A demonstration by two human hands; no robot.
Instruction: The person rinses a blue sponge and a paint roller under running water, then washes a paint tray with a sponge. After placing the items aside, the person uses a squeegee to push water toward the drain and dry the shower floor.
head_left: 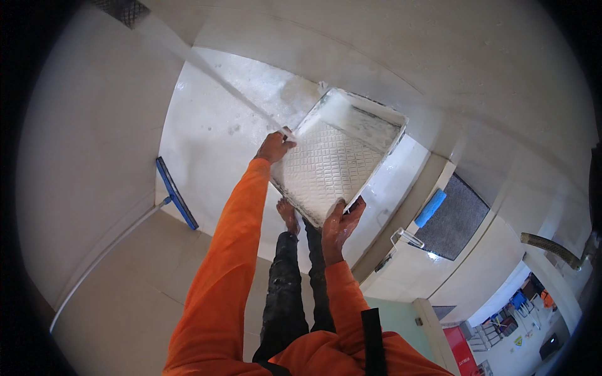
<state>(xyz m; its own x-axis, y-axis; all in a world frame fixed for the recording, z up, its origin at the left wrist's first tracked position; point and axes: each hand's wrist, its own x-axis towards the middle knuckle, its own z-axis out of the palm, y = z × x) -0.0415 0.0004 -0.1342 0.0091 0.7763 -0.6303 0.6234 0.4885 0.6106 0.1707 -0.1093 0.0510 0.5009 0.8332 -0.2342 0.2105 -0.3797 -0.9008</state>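
A white paint tray (332,161) with a ribbed grid slope and a deeper well at its far right end is held tilted in front of me. Wet whitish residue coats its inside and rim. My left hand (274,146) grips its left edge, fingers curled over the rim. At its near corner, my right hand (343,227) is closed on the rim, thumb on the inside. A stream of water (219,78) runs down from a shower head (125,11) at the upper left and meets the tray beside my left hand.
A wet white shower floor (213,125) lies below. To the left, a blue floor squeegee (177,193) leans on a long pole. On the right are a blue paint roller (431,208), a dark grey mat (458,219), and a curved metal fixture (552,249) on the wall.
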